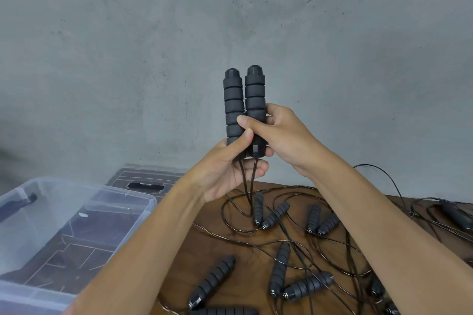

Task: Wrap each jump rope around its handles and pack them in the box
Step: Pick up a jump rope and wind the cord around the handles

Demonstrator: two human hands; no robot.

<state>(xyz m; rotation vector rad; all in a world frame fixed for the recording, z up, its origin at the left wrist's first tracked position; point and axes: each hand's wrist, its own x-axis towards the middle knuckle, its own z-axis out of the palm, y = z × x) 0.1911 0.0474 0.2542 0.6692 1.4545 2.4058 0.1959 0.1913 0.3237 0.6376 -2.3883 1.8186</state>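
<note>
Both hands grip two upright handles [244, 102] together. Left hand [230, 169] fingers curl below; right hand [279, 133] fingers wrap above.

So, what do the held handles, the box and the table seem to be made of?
Held handles: probably foam grips, matte dark grey, ribbed in soft-looking segments, with harder, faceted black caps, likely plastic.
Box: translucent plastic, slightly frosted; the floor shows through its walls.
Table: brown wood or wood-look laminate with visible grain; I cannot tell which.
</note>
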